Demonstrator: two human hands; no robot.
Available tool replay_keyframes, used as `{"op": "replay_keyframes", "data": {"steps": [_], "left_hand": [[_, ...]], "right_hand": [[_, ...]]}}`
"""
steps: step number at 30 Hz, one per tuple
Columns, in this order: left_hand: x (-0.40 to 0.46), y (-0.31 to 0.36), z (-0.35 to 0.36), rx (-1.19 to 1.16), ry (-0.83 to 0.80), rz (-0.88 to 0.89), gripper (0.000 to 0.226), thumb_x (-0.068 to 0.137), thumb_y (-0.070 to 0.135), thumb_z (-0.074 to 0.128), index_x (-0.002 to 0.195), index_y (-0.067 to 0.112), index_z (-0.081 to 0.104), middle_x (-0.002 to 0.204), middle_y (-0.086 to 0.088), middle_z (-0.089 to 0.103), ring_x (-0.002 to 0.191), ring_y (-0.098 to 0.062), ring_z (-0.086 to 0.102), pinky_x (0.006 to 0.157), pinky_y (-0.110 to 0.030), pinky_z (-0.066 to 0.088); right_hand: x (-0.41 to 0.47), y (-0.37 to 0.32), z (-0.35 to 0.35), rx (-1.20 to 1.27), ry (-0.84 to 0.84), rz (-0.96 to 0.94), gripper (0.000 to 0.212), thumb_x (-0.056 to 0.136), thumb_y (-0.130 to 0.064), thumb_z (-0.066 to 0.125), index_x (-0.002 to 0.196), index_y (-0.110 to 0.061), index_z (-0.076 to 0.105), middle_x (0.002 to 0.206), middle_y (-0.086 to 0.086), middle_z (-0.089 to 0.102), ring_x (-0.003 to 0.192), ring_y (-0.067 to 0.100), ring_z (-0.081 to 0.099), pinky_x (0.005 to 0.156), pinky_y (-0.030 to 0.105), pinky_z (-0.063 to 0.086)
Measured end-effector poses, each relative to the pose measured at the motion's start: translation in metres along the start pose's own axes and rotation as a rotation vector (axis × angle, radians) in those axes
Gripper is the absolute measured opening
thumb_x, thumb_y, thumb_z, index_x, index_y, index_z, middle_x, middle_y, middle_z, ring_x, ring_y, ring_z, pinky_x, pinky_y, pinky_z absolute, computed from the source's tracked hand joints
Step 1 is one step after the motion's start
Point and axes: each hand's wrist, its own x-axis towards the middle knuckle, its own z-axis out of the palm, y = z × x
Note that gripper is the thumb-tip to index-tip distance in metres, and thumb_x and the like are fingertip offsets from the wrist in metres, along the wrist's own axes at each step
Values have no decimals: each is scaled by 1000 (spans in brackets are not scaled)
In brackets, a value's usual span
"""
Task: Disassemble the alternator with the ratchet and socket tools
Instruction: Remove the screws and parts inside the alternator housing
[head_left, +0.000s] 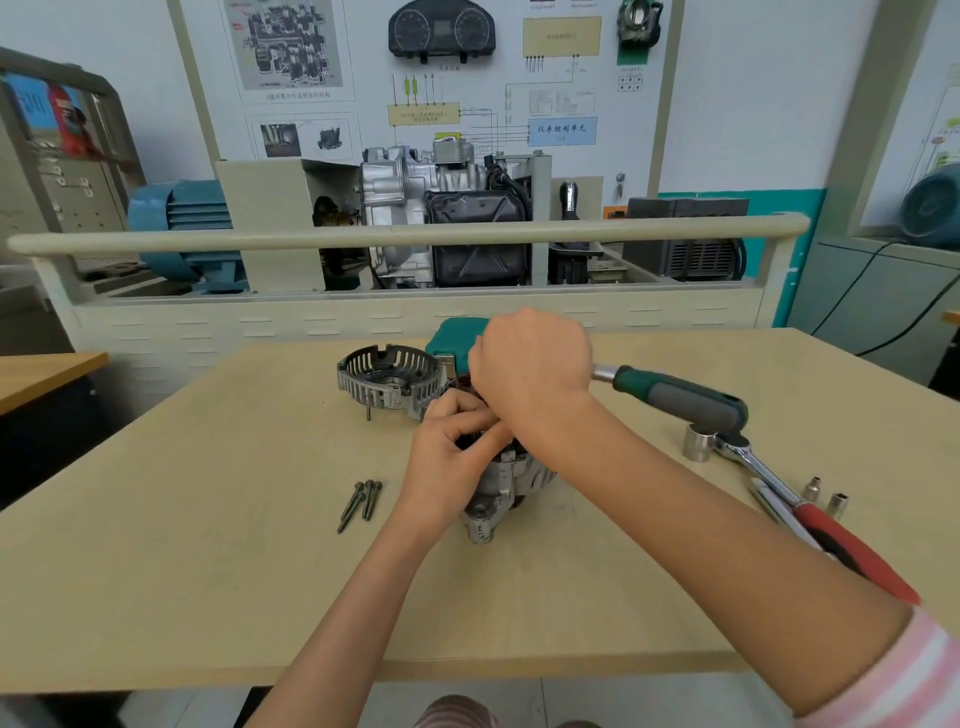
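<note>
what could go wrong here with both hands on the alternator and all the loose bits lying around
1. The alternator stands unclamped on the table; the left hand and right hand both work at its top, so a hard pull may tip it.
2. The loose bolts could roll away.
3. The right forearm passes close over the ratchet and small sockets and may knock them.

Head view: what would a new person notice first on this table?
Both hands meet at the table's middle: the left hand and right hand grip the alternator body. Behind it lies the removed slotted housing, with loose bolts to the left. Ratchets and sockets lie right.
</note>
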Motion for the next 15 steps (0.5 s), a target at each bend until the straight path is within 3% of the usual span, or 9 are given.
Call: {"op": "replay_keyframes", "data": {"steps": [4, 10, 12, 15], "left_hand": [[-1, 1, 1, 19, 7, -6, 27, 83, 9, 67, 77, 36, 70, 89, 13, 59, 101, -13, 52, 93, -26, 40], [-2, 4, -2, 18, -34, -10, 37, 89, 18, 62, 72, 51, 68, 105, 21, 58, 112, -6, 47, 94, -16, 34], [-2, 4, -2, 15, -39, 0, 28, 87, 20, 63, 80, 46, 69, 106, 18, 58, 113, -10, 48, 97, -20, 35], [-1, 1, -2, 1, -21, -9, 21, 84, 18, 67, 78, 38, 70, 96, 13, 59, 105, -4, 51, 91, -12, 36]], "right_hand": [[1, 0, -1, 9, 10, -33, 42, 93, -25, 45, 55, -16, 29, 52, -2, 30, 43, 14, 28, 43, 22, 17], [7, 11, -5, 122, -11, -363, 44, 92, -41, 40, 54, -21, 30, 52, -6, 34, 46, 11, 30, 44, 25, 18], [8, 15, -8, 208, -47, -407, 46, 92, -40, 41, 52, -22, 29, 50, -6, 35, 46, 8, 30, 45, 26, 18], [5, 16, -7, 210, -27, -372, 45, 93, -36, 41, 52, -19, 30, 49, -6, 33, 48, 14, 34, 45, 26, 16]]}}
